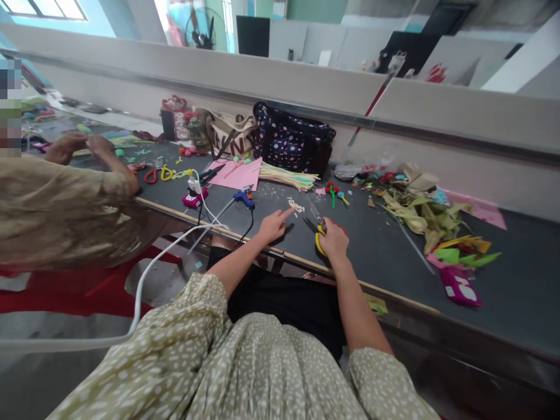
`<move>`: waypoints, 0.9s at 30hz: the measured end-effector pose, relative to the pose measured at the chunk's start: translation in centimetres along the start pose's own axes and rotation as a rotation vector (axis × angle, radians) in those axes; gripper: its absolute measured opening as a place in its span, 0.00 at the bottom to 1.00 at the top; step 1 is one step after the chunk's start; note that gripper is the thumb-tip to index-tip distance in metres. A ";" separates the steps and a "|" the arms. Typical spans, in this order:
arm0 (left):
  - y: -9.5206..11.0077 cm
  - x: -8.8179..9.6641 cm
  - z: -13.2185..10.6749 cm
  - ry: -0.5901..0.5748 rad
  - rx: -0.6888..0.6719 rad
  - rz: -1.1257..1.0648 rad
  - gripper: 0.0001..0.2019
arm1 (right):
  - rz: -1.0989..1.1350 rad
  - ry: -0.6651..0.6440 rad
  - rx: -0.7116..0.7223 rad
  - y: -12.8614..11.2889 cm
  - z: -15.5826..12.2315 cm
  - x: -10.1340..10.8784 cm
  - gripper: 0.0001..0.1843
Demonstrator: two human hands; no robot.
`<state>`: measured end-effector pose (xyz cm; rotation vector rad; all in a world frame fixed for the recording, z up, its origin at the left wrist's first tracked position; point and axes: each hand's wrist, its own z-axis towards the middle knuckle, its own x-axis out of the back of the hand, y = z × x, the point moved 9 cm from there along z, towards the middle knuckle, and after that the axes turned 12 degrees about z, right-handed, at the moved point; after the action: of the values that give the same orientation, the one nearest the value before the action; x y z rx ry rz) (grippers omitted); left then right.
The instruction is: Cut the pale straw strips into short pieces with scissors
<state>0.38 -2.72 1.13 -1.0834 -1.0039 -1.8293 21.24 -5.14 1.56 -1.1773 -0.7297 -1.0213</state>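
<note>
My right hand (333, 238) is closed around the yellow handles of a pair of scissors (315, 229) lying near the front edge of the dark table (385, 256); the blades point away from me. My left hand (273, 224) rests on the table to the left of the scissors, index finger stretched out toward a small pale scrap (296, 205), the other fingers curled under. Nothing shows in that hand.
A blue glue gun (244, 198) with its cable, a pink sheet (238, 173), pale strips (286, 177) and a dotted dark bag (291, 139) lie behind my hands. Dried leaves and coloured scraps (426, 219) pile up at right. Another person (61, 204) works at left.
</note>
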 end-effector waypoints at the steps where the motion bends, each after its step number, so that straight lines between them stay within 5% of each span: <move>1: 0.9 -0.1 -0.1 -0.044 -0.065 0.054 0.32 | -0.017 0.020 0.031 -0.7 -0.2 -0.1 0.28; 6: 1.9 -0.2 -0.3 -0.100 -0.118 0.165 0.36 | 0.027 0.084 0.051 -2.1 -0.8 -1.1 0.28; 10: 0.8 -0.6 -0.2 -0.072 -0.055 0.113 0.38 | 0.103 0.042 -0.270 1.9 -0.6 -1.9 0.25; 16: 0.4 -1.6 -0.1 -0.090 -0.037 0.080 0.36 | -0.044 -0.007 -0.352 5.7 -0.1 -0.2 0.28; 23: 0.8 -1.7 -0.3 -0.093 -0.062 0.111 0.32 | -0.286 0.077 -0.222 5.4 -1.2 0.5 0.22; 27: 0.9 -1.9 -0.3 -0.078 -0.079 0.115 0.31 | -0.194 0.252 -0.172 5.8 -2.6 1.0 0.24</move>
<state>1.74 -2.97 -0.45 -1.2427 -0.9014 -1.7582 26.82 -7.53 -0.44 -1.1126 -0.5714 -1.3898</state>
